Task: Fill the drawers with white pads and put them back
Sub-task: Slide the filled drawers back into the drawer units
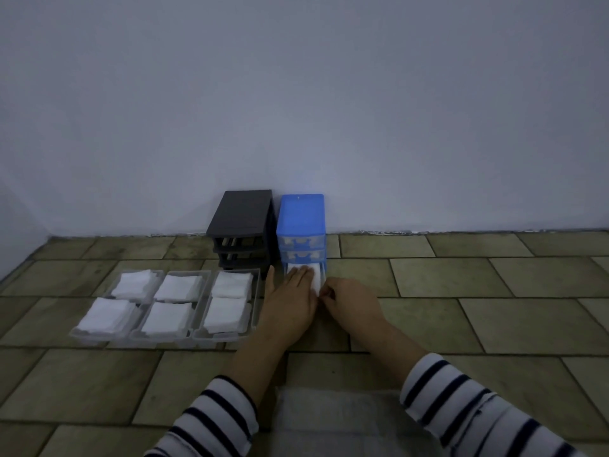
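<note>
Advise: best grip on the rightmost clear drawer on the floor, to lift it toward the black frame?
Take the rightmost clear drawer by its two long side walls, fingers coming from above. It lies flat and open-topped; pads fill the inside, and a neighbouring drawer crowds its left wall, so start at the free right.

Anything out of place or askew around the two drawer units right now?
Nothing is damaged or spilled. The black unit stands empty, its three clear drawers lying on the floor, filled with white pads. The blue unit has its bottom drawer partly out, left hand flat on its pads, right hand at its front.
</note>
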